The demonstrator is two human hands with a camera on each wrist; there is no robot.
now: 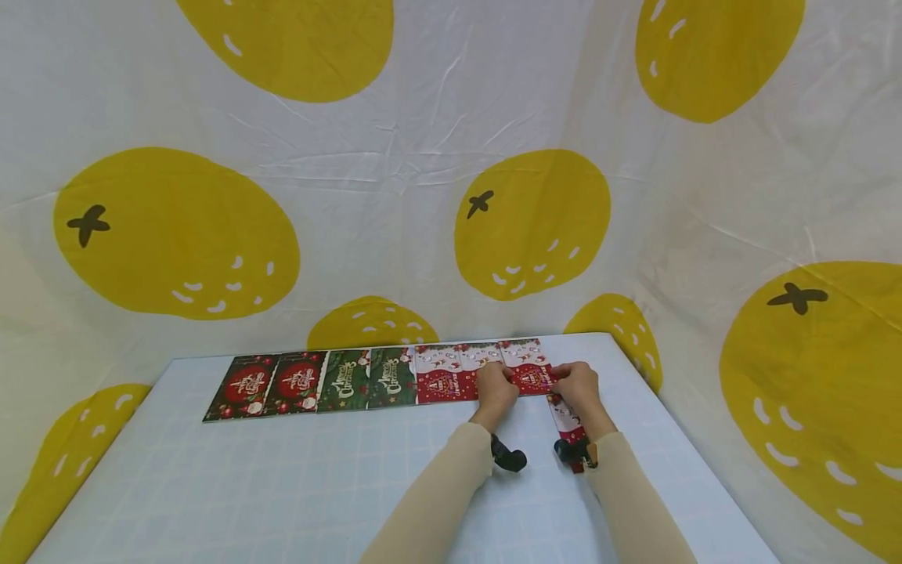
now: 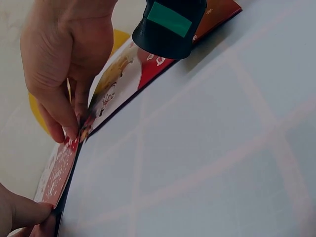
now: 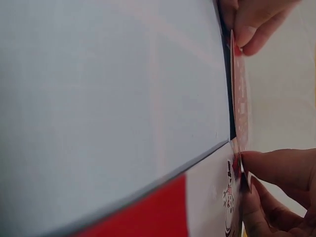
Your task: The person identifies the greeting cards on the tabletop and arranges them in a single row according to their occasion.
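Observation:
Between both hands lies a red-and-white Christmas card (image 1: 528, 368) at the right end of a row of cards. My left hand (image 1: 496, 392) pinches its near left corner; thumb and fingers (image 2: 32, 210) show there in the left wrist view. At its right edge my right hand (image 1: 579, 392) pinches the card between thumb and fingers (image 3: 279, 168). Seen edge-on in the right wrist view, the card (image 3: 241, 94) looks slightly raised. Another red-and-white card (image 1: 564, 415) lies beneath the right wrist, partly hidden by it.
Leftward, the row continues with red-and-white cards (image 1: 437, 374), green cards (image 1: 344, 381) and dark red cards (image 1: 243, 388) along the back of the pale checked table (image 1: 282, 486). A white cloth with yellow fruit prints (image 1: 395, 235) hangs behind and at the sides. Each wrist wears a black camera (image 1: 509, 456).

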